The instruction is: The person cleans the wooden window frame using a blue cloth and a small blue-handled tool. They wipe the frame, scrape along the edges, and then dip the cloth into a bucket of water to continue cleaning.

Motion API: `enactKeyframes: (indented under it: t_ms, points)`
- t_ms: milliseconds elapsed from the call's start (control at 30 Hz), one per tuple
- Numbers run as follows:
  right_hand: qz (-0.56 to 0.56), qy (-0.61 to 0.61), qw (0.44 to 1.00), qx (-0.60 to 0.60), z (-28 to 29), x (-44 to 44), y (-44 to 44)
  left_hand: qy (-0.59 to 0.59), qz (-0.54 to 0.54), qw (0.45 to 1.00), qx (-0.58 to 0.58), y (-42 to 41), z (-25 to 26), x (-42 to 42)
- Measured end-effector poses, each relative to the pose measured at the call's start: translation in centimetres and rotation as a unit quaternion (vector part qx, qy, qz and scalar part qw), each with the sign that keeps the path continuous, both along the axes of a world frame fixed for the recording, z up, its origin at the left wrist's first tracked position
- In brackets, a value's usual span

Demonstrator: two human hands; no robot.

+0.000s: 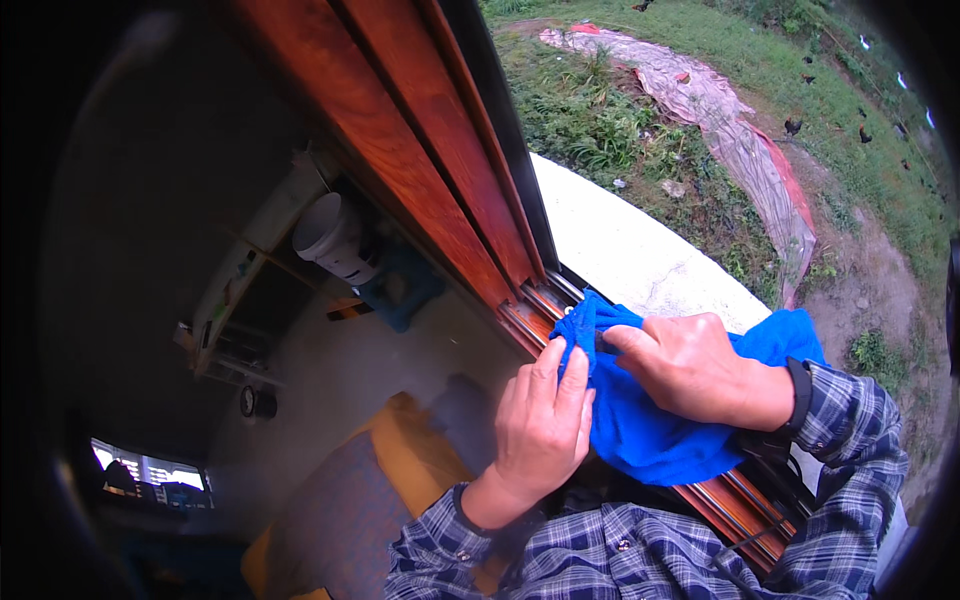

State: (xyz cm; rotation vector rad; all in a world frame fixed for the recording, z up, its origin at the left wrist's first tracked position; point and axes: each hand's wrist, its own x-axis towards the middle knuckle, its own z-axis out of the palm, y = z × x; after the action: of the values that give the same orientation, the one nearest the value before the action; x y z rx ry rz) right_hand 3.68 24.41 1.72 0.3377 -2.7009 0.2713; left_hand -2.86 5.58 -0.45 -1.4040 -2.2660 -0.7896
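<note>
A blue cloth [652,435], which looks like a towel, lies draped over the metal-railed track of a sliding window [551,300]. My right hand [694,367] is closed, thumb forward, on the bunched cloth. Beside that thumb a small dark piece of something shows, too covered to name. My left hand [544,420] holds the gathered end of the cloth between its fingertips, close to the right thumb. More cloth bulges out behind my right wrist, over the outer sill. The part of the track under the cloth is hidden.
A reddish wooden window frame [420,172] rises ahead. Outside are a white ledge [622,225], grass, a long faded sheet [712,105] and several chickens. Inside, a white bucket [330,236] stands on a blue stool [405,289]; a yellow-edged padded seat [352,495] is below left.
</note>
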Motion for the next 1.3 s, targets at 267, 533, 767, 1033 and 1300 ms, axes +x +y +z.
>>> enactKeyframes:
  t_ms: [267, 533, 767, 1033, 1300]
  points:
    - [0.038, 0.032, 0.998, 0.042, -0.6, -1.6, -0.8, -0.045, -0.063, 0.997, -0.001, -1.4, 1.0, 2.0]
    - [0.017, -0.011, 1.0, 0.008, -0.9, -1.8, -1.4, -0.01, -0.005, 1.0, 0.012, -1.4, 0.0, 2.8]
    - [0.059, 0.003, 0.988, 0.141, -0.1, -1.5, -1.5, -0.011, -0.028, 0.999, 0.022, -1.8, -0.4, 3.3]
    - [0.143, -0.077, 0.982, 0.096, 1.8, -3.9, 0.6, -0.032, -0.086, 0.994, 0.066, -1.8, -2.2, 4.1]
    - [0.187, -0.209, 0.959, -0.033, 3.6, -7.4, 1.9, -0.032, -0.134, 0.985, 0.104, -0.1, -2.7, 4.0]
